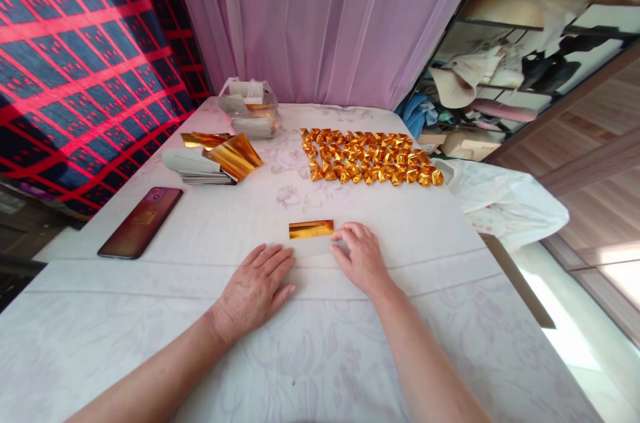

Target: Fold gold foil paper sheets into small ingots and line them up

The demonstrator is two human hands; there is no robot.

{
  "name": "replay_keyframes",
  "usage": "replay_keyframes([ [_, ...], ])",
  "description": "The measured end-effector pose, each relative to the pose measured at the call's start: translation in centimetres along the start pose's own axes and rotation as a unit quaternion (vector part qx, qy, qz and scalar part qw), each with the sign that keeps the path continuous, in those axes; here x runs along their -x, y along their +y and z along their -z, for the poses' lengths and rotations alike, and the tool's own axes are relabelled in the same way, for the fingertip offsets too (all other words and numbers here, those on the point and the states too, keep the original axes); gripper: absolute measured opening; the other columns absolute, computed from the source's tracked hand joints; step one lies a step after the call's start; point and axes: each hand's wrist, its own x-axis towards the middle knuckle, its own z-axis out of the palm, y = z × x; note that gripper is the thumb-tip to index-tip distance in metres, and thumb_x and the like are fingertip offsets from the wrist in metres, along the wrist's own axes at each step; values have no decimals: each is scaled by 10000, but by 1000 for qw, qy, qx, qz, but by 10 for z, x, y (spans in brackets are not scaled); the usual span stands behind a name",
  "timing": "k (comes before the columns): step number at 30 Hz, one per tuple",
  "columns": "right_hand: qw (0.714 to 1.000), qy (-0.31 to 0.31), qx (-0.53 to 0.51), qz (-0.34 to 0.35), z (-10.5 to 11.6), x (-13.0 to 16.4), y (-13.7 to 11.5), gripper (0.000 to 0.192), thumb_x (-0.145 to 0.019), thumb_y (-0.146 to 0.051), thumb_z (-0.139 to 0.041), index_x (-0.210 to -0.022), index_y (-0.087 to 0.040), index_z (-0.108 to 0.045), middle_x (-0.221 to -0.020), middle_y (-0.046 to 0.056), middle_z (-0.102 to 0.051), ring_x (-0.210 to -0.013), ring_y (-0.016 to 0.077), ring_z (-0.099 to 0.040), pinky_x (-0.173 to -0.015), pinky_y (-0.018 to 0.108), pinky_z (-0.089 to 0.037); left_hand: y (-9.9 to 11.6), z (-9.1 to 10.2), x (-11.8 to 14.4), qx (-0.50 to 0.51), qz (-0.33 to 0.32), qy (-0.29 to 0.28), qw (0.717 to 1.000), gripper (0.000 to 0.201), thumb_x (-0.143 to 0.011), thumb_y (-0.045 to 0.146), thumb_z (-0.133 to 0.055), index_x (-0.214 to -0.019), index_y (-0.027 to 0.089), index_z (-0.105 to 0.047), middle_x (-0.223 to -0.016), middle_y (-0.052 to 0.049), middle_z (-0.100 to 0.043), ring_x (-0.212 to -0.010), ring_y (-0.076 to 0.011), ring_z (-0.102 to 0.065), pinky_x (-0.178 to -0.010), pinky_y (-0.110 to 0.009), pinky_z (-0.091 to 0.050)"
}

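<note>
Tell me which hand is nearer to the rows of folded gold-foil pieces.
Right. The right hand is in front of the rows of folded gold-foil pieces, fingertips at the foil sheet's right edge; the left hand lies farther left and closer to the wearer.

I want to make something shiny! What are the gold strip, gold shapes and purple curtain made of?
Gold strip: probably foil-coated paper, smooth; it gleams in streaks.
Gold shapes: seemingly similar folded paper, glossy, with sharp creases and glints.
Purple curtain: likely cloth, matte, hanging in soft folds.
</note>
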Motion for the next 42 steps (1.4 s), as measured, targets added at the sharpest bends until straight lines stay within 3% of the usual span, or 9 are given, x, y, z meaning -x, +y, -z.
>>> replay_keyframes([
  [9,997,34,53,-36,-4,0,-16,129,-825,-327,-664,-889,-226,-616,-1035,73,-629,-1013,254,-554,-871,393,-405,-5,1,-6,0,0,-3,1000,440,-989,466,-443,-1257,175,-637,-1340,-76,-635,-1267,-261,-551,-1140,-456,-348],
  [14,996,42,54,-48,-6,1,-20,133,-822,-318,-673,-893,-225,-610,-1066,93,-626,-1064,278,-544,-892,418,-407,1,5,-15,-25,-6,10,1000,329,-989,345,-462,-1168,170,-675,-1335,-98,-632,-1261,-278,-552,-1106,-488,-387],
  [21,997,56,37,-35,-9,3,-23,132,-818,-317,-687,-897,-235,-620,-1130,99,-618,-1153,287,-523,-951,441,-401,14,-1,-27,-1,10,-13,1000,423,-975,435,-483,-1278,168,-608,-1338,-106,-623,-1250,-293,-547,-1081,-489,-397],
  [27,998,19,-2,-59,-4,2,-13,79,-815,-252,-650,-894,-242,-649,-1134,81,-622,-1105,262,-565,-923,429,-439,11,-4,-25,17,16,-21,1000,438,-980,441,-462,-1307,179,-589,-1353,-98,-614,-1259,-299,-538,-1089,-502,-380],
  [35,997,-30,-71,-23,7,1,9,159,-802,-142,-586,-826,-262,-687,-1138,57,-641,-1119,240,-577,-972,445,-443,11,-3,-26,33,16,-3,999,408,-981,403,-451,-1287,183,-608,-1360,-100,-609,-1259,-294,-537,-1095,-508,-382],
  [42,997,4,-73,-15,5,2,2,114,-835,-194,-582,-843,-254,-678,-1116,67,-656,-1130,244,-575,-979,443,-443,10,-3,-26,46,19,-4,999,408,-982,404,-438,-1280,185,-612,-1358,-104,-607,-1257,-285,-538,-1101,-502,-380],
])
